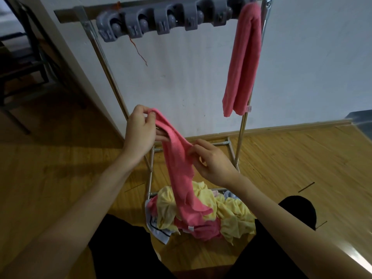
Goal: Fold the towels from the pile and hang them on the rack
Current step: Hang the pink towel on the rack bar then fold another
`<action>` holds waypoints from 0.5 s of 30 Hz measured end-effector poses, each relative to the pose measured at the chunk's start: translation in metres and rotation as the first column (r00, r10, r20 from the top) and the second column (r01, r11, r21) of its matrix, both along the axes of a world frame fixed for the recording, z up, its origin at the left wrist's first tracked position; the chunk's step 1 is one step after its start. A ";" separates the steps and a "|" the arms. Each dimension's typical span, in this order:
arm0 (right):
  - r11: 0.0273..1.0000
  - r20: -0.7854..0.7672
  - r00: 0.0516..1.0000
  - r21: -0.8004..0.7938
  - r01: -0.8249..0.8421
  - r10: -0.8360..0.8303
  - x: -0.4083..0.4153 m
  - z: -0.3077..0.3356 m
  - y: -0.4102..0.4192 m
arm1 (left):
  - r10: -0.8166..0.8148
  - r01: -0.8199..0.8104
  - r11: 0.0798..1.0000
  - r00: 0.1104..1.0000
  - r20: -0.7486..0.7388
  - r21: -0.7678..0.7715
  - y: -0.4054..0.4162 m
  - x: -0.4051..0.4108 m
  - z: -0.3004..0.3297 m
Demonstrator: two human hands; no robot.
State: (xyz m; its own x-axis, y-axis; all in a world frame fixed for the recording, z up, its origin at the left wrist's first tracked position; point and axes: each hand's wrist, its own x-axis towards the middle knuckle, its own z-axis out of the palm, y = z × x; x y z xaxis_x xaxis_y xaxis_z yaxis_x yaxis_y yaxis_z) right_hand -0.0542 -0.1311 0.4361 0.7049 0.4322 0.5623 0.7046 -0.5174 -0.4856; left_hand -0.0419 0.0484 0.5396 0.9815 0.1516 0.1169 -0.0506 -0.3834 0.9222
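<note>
Both hands hold a pink towel [179, 172] above the pile [203, 214].
Left hand [141, 131] pinches its top end, right hand [213, 162] grips its edge lower down; its tail touches the pile. Another pink towel [241, 63] hangs on the rack [104, 63] behind the pile.

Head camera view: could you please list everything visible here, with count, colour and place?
held towel: one, pink, hanging between both hands above the pile
hung towel: one, pink, draped over the rack's top right
towel pile: one, yellow, pink and white-blue, on the floor at the rack's base
rack: one, silver metal, against the white wall
clip holder: one, grey, along the top bar
chair: one, dark, far left
left hand: pinching the towel's top
right hand: gripping it lower
</note>
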 end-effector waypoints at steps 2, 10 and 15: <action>0.999 -0.039 0.999 0.023 -0.022 0.023 -0.004 0.002 0.002 | 0.000 0.000 0.998 1.000 0.003 -0.063 -0.004 -0.002 0.000; 0.979 -0.096 0.974 -0.008 0.205 -0.205 -0.003 0.009 0.013 | -0.050 0.037 0.927 0.998 -0.024 -0.372 -0.026 -0.010 0.007; 0.936 -0.102 0.934 0.050 0.348 -0.342 0.001 0.017 0.023 | -0.089 0.082 0.909 0.996 0.004 -0.409 -0.036 -0.015 0.011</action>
State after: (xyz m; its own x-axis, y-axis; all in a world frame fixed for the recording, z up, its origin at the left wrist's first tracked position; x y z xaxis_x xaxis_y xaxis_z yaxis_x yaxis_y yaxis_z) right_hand -0.0528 -0.1079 0.4536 0.8531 0.1172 0.5083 0.4398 -0.6857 -0.5800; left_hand -0.0569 0.0124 0.5502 0.9940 0.0985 0.0482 -0.0515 0.0319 0.9982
